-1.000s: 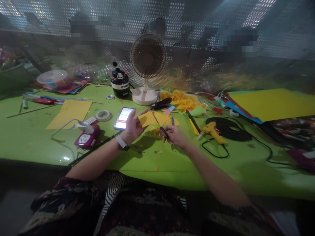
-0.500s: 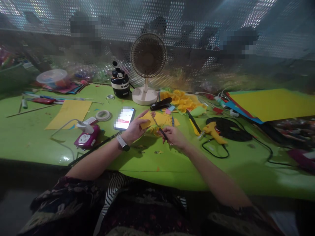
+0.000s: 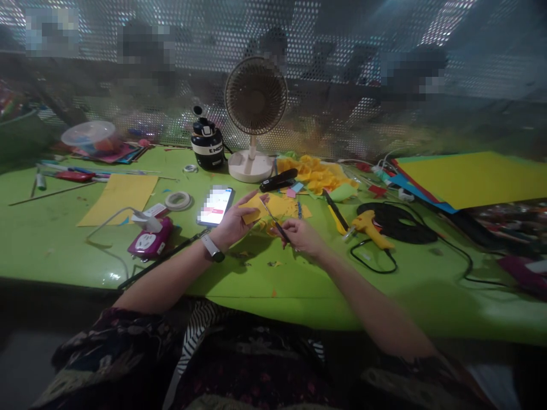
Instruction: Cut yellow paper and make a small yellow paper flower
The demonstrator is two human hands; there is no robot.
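Note:
My left hand [image 3: 234, 226] grips a piece of yellow paper [image 3: 251, 213] between thumb and fingers, above the green table. In my right hand [image 3: 301, 236] is a pair of scissors [image 3: 278, 228] with dark handles. Its blades point up and to the left, against the paper's right side; whether they are parted is hard to make out. Behind the scissors lies more yellow paper [image 3: 280, 205] with cut bits on it. Small scraps [image 3: 274, 263] are scattered on the table below my hands. A lit phone [image 3: 216, 206] lies just left of my left hand.
A fan [image 3: 256, 99] and a dark bottle [image 3: 207, 148] stand at the back. Yellow crepe paper [image 3: 318, 173], a stapler [image 3: 278, 180], a box cutter [image 3: 335, 213] and a glue gun [image 3: 371, 229] lie to the right. A purple power socket [image 3: 149, 241] and tape roll [image 3: 178, 200] are left.
Both hands keep almost the same place, with the scissors still against the yellow paper. The whole view has shifted very slightly.

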